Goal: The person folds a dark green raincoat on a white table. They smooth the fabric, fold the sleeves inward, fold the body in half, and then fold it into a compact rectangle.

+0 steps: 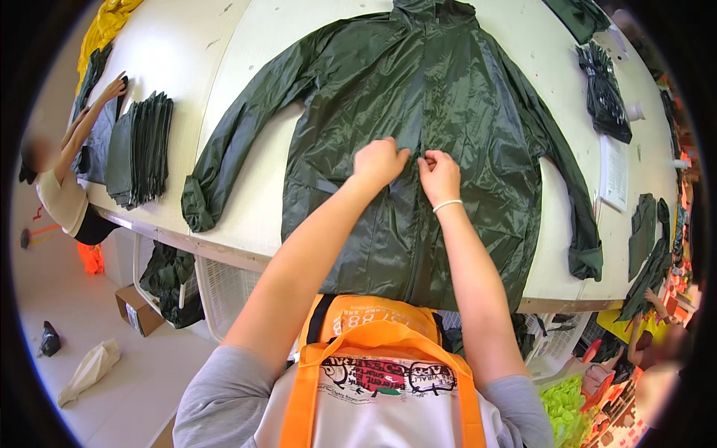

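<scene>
A dark green rain jacket [478, 112] lies spread front side up, its sleeves out to both sides and its collar at the far end. My left hand [379, 162] is closed at the front opening, thumb toward the middle. Just to its right, my right hand [441, 178], with a white band on the wrist, pinches the placket. The two hands are a small gap apart, about halfway down the front. Exactly which bit of the placket lies between the fingertips is hidden.
On the white table [246, 198], a stack of folded dark green garments [140, 149] sits at left, near another person's hand [114, 88]. At right lie a bundle of dark packages [603, 93] and white paper sheets [614, 172]. White baskets [224, 295] stand below the near edge.
</scene>
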{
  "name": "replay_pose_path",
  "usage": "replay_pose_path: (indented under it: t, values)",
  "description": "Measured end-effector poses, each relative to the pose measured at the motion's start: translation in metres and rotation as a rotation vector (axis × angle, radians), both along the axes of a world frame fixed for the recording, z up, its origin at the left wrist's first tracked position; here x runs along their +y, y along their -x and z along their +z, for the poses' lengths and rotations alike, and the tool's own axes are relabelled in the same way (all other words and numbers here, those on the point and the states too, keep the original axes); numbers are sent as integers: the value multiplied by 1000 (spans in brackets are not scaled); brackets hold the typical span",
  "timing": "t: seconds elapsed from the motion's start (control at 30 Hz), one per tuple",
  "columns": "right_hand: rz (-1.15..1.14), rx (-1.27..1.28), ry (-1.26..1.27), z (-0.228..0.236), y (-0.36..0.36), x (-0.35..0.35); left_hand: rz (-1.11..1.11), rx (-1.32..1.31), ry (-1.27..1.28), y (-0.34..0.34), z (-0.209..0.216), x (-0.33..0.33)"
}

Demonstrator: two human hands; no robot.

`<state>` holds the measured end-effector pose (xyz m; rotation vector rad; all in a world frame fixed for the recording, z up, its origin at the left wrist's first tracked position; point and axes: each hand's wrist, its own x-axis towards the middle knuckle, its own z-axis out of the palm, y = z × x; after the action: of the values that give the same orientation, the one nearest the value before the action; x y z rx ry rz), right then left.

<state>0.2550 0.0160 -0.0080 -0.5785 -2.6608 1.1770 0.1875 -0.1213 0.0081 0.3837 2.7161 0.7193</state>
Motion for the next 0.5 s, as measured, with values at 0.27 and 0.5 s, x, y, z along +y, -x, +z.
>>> replay_pose_path:
  t: [0.27,0.5]
  values:
    - [-132,58,175,-18,10,-6,-181,-588,-328,47,-17,21]
    - [-148,0,526,-26,9,-9,-116,-882,-680,46,-29,14]
